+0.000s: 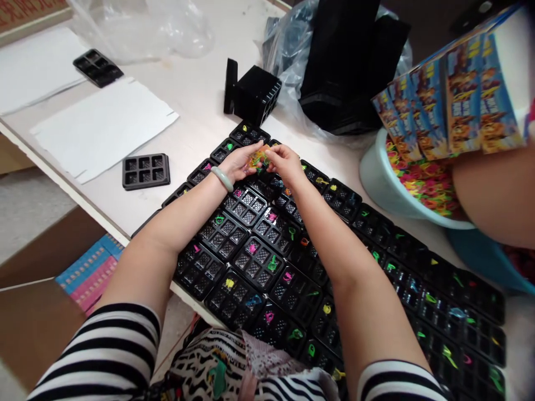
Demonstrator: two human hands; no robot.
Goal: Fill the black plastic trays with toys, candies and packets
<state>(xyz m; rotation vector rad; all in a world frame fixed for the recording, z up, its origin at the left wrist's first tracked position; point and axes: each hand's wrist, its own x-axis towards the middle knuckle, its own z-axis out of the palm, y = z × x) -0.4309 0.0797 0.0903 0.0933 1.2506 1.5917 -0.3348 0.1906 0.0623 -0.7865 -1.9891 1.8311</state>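
Rows of black six-compartment trays [259, 263] cover the table, many with small pink, green, yellow or blue plastic pieces in some compartments. Over the upper trays, my left hand [241, 162], with a pale bangle [222, 179] at the wrist, is cupped around a bunch of small colourful pieces [259, 159]. My right hand [286, 162] meets it from the right, thumb and fingertips pinched at the bunch. Which single piece those fingertips hold is too small to tell.
A stack of black trays [258, 92] stands beyond the hands. White sheets [108, 125] and a lone tray [146, 171] lie left. Clear plastic bags [146, 28] sit behind. At right are a pale tub [376, 172] of colourful pieces, printed cards [462, 100] and another person's arm.
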